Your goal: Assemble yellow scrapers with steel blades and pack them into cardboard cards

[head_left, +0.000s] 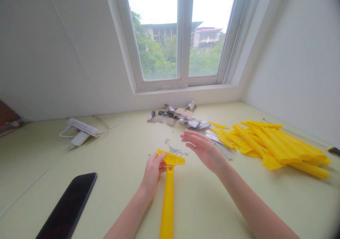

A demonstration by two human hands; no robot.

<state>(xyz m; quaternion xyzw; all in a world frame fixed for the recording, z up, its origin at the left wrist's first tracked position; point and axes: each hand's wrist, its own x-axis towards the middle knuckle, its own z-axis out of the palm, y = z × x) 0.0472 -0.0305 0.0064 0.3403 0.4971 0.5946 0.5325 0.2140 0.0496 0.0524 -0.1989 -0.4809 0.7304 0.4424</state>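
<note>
My left hand grips the head of a yellow plastic scraper, thumb on top and fingers beneath. The scraper's long handle points down toward the bottom edge of the view. Just beyond its head, small silvery nuts and screws lie scattered on the pale table. My right hand hovers to the right of them, fingers stretched out and a little apart, with nothing visible in it. Near its fingertips, white and grey flat pieces lie beside the yellow parts.
On the right is a pile of yellow scraper handles and flat yellow parts, with a long thin screwdriver behind it. Torn card packaging lies below the window. A black phone and a white power strip with cables are at the left.
</note>
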